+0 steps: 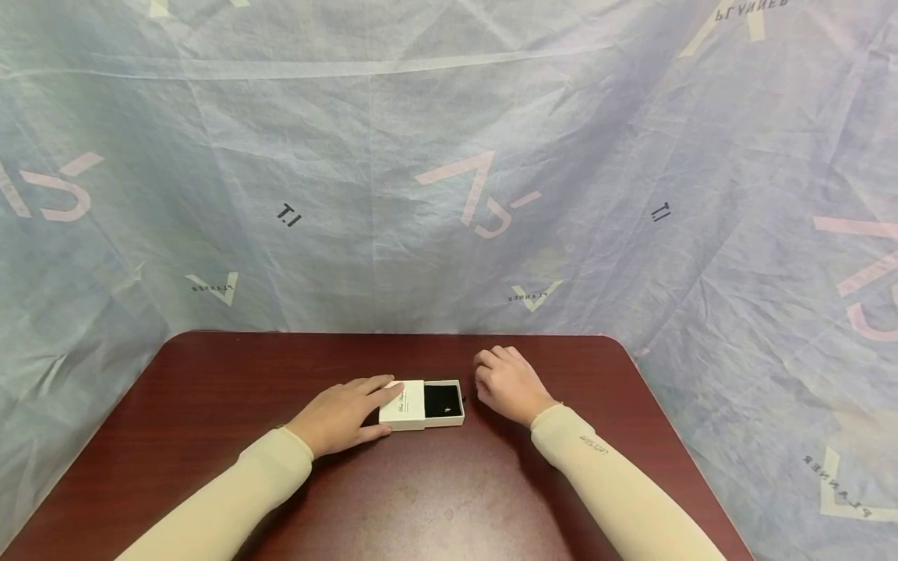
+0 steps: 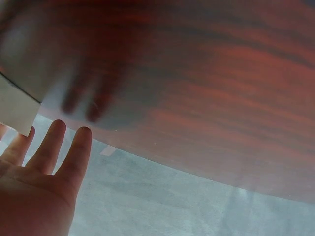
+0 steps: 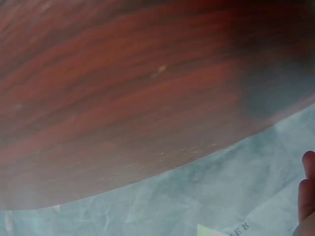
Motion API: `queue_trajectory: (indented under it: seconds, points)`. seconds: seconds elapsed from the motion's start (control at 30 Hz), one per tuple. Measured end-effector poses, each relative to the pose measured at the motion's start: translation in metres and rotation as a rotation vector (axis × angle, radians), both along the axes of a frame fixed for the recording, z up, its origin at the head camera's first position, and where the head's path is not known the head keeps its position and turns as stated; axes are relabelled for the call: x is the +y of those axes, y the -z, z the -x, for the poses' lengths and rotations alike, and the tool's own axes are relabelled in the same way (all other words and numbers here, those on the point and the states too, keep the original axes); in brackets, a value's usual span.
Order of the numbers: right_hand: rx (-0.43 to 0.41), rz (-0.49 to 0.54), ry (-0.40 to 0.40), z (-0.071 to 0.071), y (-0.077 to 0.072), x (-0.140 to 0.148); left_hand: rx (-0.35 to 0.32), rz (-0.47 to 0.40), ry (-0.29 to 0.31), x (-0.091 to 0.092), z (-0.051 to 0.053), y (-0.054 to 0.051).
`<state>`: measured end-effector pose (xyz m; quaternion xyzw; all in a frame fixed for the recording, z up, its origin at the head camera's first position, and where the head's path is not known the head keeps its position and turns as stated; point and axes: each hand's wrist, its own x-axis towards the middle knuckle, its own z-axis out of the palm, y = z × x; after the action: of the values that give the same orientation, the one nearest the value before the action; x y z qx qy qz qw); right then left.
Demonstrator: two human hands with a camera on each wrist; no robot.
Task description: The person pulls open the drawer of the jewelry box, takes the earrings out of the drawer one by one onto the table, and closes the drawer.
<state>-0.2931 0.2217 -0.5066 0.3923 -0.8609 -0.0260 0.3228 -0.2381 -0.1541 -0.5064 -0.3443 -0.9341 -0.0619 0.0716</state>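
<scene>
A small white jewelry box (image 1: pixel 402 419) with dark lettering on its sleeve lies on the dark red table. Its drawer (image 1: pixel 444 421) is slid partway out to the right, showing a black pad (image 1: pixel 440 399) with a tiny star-shaped piece on it. My left hand (image 1: pixel 341 417) holds the sleeve, thumb at the near side and a finger across the top. In the left wrist view, a corner of the white box (image 2: pixel 17 105) shows beside the spread fingers. Right of the drawer, apart from it, my right hand (image 1: pixel 510 383) hangs with bent fingers; nothing shows in it.
The wood-grain table (image 1: pixel 421 506) has rounded far corners. A grey-blue printed cloth (image 1: pixel 372 195) hangs behind it and along both sides. A short dark tab (image 1: pixel 463 399) sticks out at the drawer's right end.
</scene>
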Motion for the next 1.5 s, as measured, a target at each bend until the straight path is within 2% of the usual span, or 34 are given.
queue_trajectory:
  seconds: [0.73,1.27,1.5]
  points:
    - [-0.06,-0.034,0.05,0.002,0.008,0.012,0.006,0.015,-0.003,-0.002,0.004,0.005]
    - [-0.123,-0.043,0.099,-0.001,0.007,0.016,-0.007,0.022,-0.013,-0.001,0.002,0.002]
    - [-0.12,-0.036,0.095,-0.001,0.007,0.016,-0.001,0.023,-0.005,-0.001,0.002,0.002]
